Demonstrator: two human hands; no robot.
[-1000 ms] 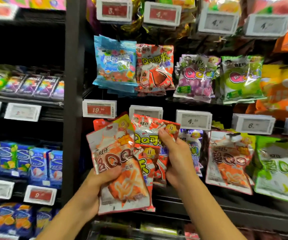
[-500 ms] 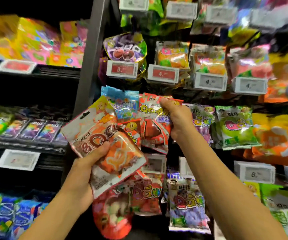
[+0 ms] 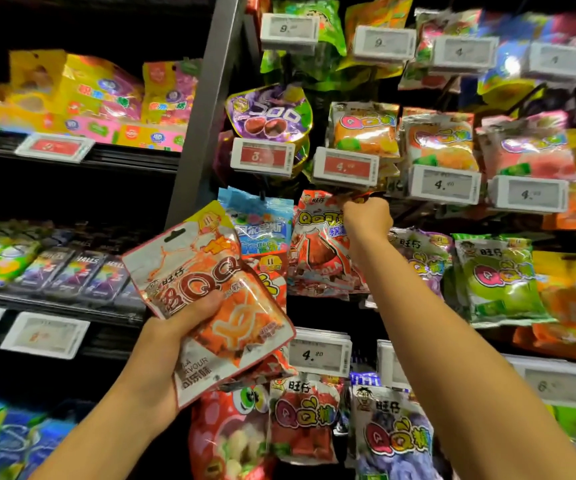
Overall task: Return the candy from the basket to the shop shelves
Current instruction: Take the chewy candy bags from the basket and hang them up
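Note:
My left hand (image 3: pixel 172 344) grips a stack of candy bags, thumb across the front one, a large orange-and-white cola QQ bag (image 3: pixel 210 299); at least one more red-and-yellow bag shows behind it. My right hand (image 3: pixel 366 216) is raised to the top edge of a small red cola QQ bag (image 3: pixel 317 251) and pinches it at the peg under the red price tag (image 3: pixel 345 166). The peg itself is hidden by my fingers. More red cola bags hang behind that one.
Hanging bags fill the pegs: a blue bag (image 3: pixel 262 223) to the left, purple (image 3: pixel 421 258) and green QQ bags (image 3: pixel 501 275) to the right, more rows above and below. A grey upright post (image 3: pixel 207 109) separates shelves of boxed sweets on the left.
My right hand rose from the lower row with the small red bag to the peg one row higher. The view tilted upward. My left hand kept hold of its stack.

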